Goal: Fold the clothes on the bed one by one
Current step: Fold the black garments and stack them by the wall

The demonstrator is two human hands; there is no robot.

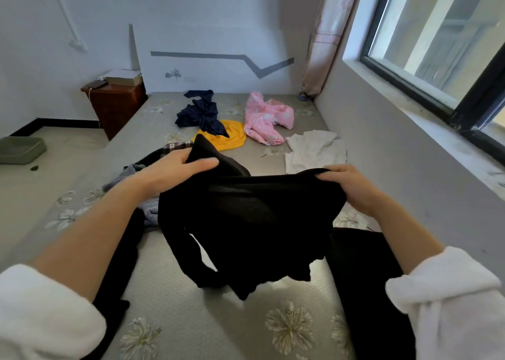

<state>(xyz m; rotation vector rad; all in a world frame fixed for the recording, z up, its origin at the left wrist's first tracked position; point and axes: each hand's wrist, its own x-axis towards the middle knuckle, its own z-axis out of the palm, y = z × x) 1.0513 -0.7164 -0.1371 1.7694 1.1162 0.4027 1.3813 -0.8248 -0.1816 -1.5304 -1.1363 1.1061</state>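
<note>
Left fingers (203,164) curl round a bunched upper corner of the black garment (246,217), thumb laid along the front of the cloth. Right fingers (336,170) pinch the opposite upper edge, tips tucked under the fold. Left hand (175,168) sits slightly higher and further from the camera than right hand (352,189). Both forearms are bare, with white fleecy sleeves (41,313) pushed up.

The black garment is held up in front of the person, stretched loosely between the hands. It hangs above the bed (191,299), and a sleeve or strap dangles to the grey, flower-printed mattress.

Just behind the left hand lies a small heap: a grey garment (123,178) and a bit of plaid cloth (175,146).

Further up the bed are a navy garment (202,113) lying over the edge of a yellow garment (232,139), a crumpled pink garment (267,119) beside them, and a white garment (314,149) nearest the window wall.

A wooden nightstand (117,105) stands at the head of the bed with a box (124,77) on it. A green tub (21,149) is on the floor to the left. Window (437,45) and curtain (325,31) are on the right.
</note>
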